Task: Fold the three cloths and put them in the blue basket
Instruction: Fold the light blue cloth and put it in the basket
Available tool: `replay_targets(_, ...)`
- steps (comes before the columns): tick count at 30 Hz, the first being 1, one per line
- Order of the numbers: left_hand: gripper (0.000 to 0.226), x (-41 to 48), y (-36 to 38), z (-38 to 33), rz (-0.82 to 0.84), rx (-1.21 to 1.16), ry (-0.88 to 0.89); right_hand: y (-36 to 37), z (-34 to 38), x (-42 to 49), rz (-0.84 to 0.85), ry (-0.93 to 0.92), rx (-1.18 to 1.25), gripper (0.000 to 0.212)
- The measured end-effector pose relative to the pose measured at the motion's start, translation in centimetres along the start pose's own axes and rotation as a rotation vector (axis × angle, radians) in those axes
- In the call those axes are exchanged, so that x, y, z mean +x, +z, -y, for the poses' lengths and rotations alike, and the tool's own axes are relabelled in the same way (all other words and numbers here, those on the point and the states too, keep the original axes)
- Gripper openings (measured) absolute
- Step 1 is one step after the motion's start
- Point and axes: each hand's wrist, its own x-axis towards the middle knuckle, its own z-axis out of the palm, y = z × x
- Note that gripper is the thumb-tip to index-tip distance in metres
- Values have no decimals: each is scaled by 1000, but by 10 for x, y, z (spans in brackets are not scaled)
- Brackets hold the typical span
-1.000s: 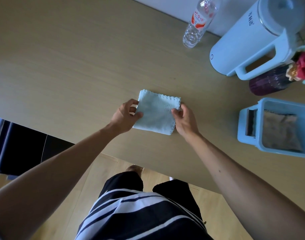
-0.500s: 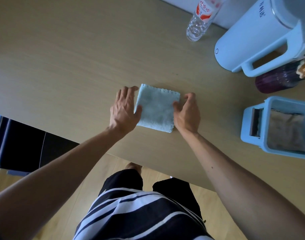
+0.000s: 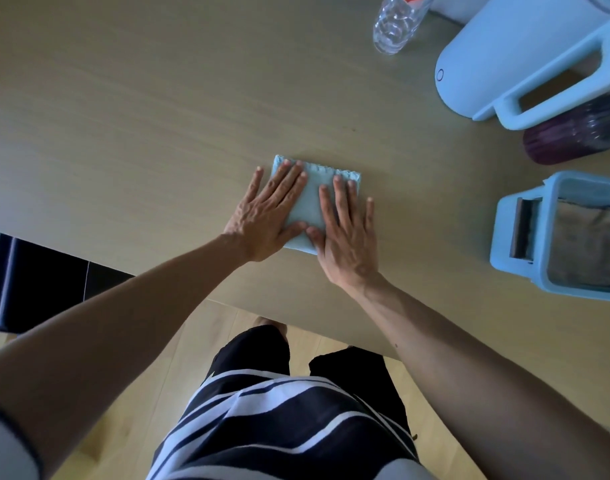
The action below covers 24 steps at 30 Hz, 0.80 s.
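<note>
Cloth (image 3: 312, 206), pale blue, folded to small square, lies flat on surface (image 3: 141, 116) near its front edge; L hand (image 3: 267, 213) and R hand (image 3: 347, 233) both palm-down on it, fingers (image 3: 289, 181) spread flat, gripping nothing; thumbs almost meet at cloth's 6 o'clock edge.

Step, by my read: pressing last fold flat; fold looks done.

Basket (image 3: 515, 237) at 3 o'clock of cloth, well apart; brownish cloth (image 3: 587, 244) already inside w/ a strip of pale blue at its 12 o'clock edge, poss. a second cloth, can't tell; so this may be the last one.

Next calls for: pinch square by its edges so layers don't slip open; lift; carry to 3 o'clock; lay on top of brownish cloth.
</note>
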Motion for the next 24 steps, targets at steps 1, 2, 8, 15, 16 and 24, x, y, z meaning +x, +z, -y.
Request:
replay_targets(1, 82, 0, -1, -1, 2, 9, -5, -2, -3, -2, 7, 5, -15, 74)
replay_targets(2, 82, 0, -2, -1, 7, 17, -12, -3, -6, -4, 14, 18, -24, 74)
replay_targets(8, 94, 29, -23, -22, 36, 81, -83, -11, -12, -38, 63, 179, 106, 77)
replay_targets(15, 81, 56, -45, -37, 120, 175, -150, -36, -24, -74, -17, 292, 319, 76)
replay_targets(16, 66, 58, -48, -39, 149, 156, -184, -41, -26, -78, -33, 308, 370, 76)
replay_targets(24, 24, 57, -96, -103, 238, -308, -462, -122, -58, -98, -270, 158, 628, 78)
